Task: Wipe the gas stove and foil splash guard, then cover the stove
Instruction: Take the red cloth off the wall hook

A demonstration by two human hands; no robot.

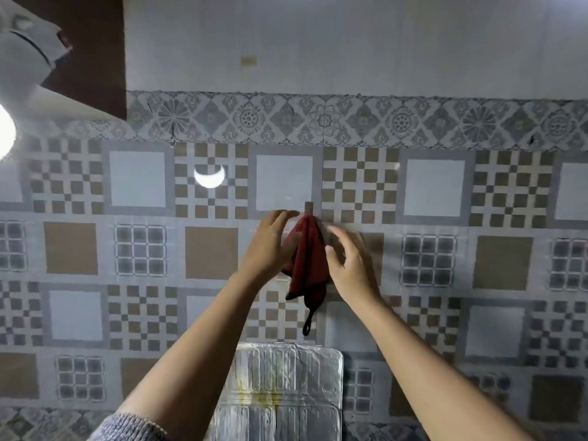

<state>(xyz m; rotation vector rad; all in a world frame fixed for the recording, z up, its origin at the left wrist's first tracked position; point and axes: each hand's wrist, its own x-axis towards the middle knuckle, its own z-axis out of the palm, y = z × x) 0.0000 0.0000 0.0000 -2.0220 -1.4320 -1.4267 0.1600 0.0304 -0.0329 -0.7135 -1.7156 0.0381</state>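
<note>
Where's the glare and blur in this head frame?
Head view: blown-out lamp at the left edge, its reflection glaring on the wall tiles; right hand motion-blurred at the fingers beside the red cloth; wide-angle bending toward the edges.

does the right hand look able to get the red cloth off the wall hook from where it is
Probably yes: the right hand is open beside the red cloth hanging from the hook, with nothing between them.

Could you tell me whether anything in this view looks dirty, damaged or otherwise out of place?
Yes. The foil splash guard has yellowish stains streaked down its middle. The patterned border tiles show dark cracks or chips, near the left end and far right. The red cloth hangs bunched from a wall hook, between both hands, which looks normal.
</note>
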